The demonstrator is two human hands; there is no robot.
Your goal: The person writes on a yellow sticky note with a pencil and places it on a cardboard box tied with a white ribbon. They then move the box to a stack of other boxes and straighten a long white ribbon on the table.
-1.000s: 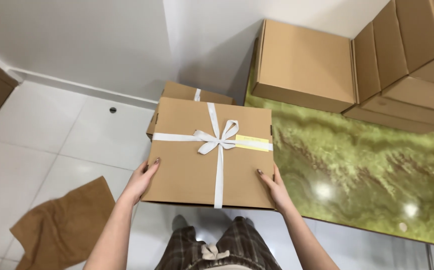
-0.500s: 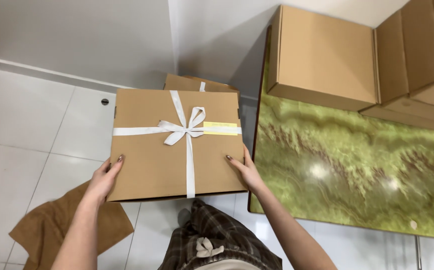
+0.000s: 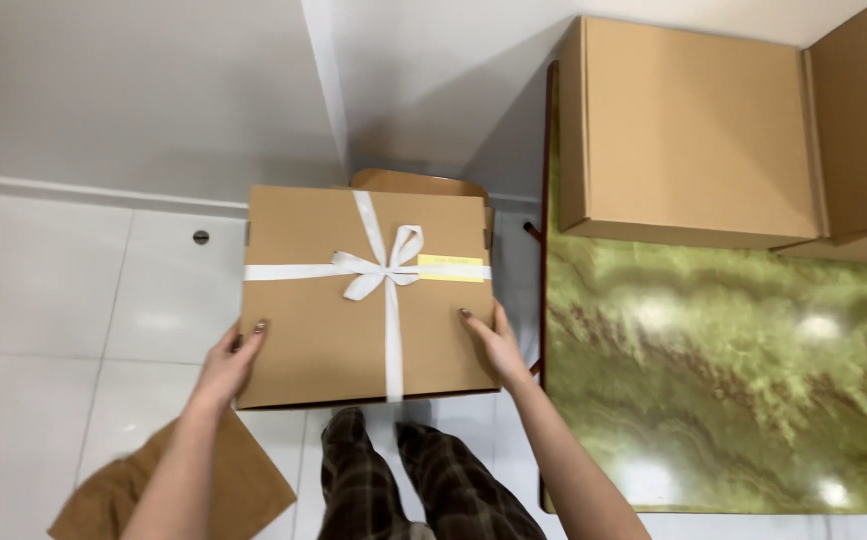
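Your left hand [image 3: 229, 362] clasps the lower left edge of the flat cardboard box [image 3: 314, 320] tied with a white ribbon [image 3: 379, 270], and your right hand [image 3: 499, 345] clasps its lower right edge. You hold the box level over the white tile floor [image 3: 64, 290], just left of the green marble table [image 3: 724, 380]. Since half a second ago it sits nearer the table, another box [image 3: 419, 183] peeking out at its twelve o'clock, plain cartons [image 3: 694, 130] at two o'clock.
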